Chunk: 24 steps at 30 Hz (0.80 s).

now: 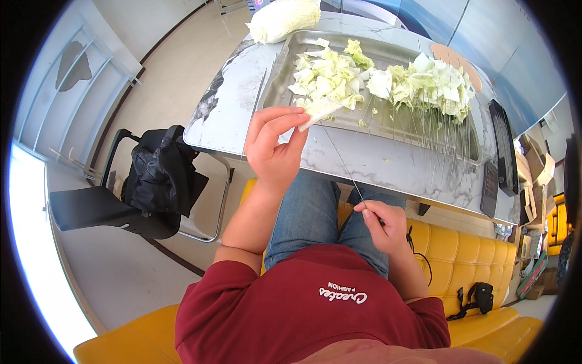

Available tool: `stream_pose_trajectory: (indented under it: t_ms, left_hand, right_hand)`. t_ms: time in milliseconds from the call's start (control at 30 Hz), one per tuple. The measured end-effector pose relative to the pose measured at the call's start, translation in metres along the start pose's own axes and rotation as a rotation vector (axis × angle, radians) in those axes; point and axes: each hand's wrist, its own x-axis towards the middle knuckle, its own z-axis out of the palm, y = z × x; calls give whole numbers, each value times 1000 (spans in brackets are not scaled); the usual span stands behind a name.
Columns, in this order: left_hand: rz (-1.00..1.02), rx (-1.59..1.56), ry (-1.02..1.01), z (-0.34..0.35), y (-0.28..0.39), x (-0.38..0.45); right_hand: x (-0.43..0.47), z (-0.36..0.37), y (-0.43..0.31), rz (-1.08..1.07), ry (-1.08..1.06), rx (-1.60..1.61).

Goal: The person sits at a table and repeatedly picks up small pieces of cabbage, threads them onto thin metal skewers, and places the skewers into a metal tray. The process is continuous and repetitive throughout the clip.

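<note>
My left hand (275, 150) pinches a piece of napa cabbage leaf (322, 110) over the near left part of a metal tray (373, 125). Lower and to the right, my right hand (384, 225) grips a thin metal skewer (341, 157) near its lower end. The skewer slants up to the held leaf; whether its tip pierces the leaf cannot be told. Behind my left hand lies a heap of loose cabbage pieces (325, 75) in the tray. On the tray's right side, many skewers carry bunched cabbage pieces (432, 86), their bare ends pointing towards me over the rim.
A whole napa cabbage (286, 19) lies at the marble-patterned table's (218, 123) far left. More skewers (260, 91) lie left of the tray. A round board (457, 63), a black case (504, 148) and a phone (489, 189) are on the right. A chair with a black bag (159, 168) stands left.
</note>
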Motion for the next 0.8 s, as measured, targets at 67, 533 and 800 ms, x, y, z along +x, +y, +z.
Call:
stream_pose_trajectory:
  t_ms: [67, 533, 800]
  left_hand:
    - [27, 8, -15, 0, -1, -1]
    - [142, -69, -396, 18, 15, -38]
    - [21, 0, -560, 20, 12, -21]
  right_hand:
    - [0, 2, 2, -1, 9, 10]
    - [6, 8, -2, 211, 73, 146]
    - [9, 5, 11, 282, 175, 285]
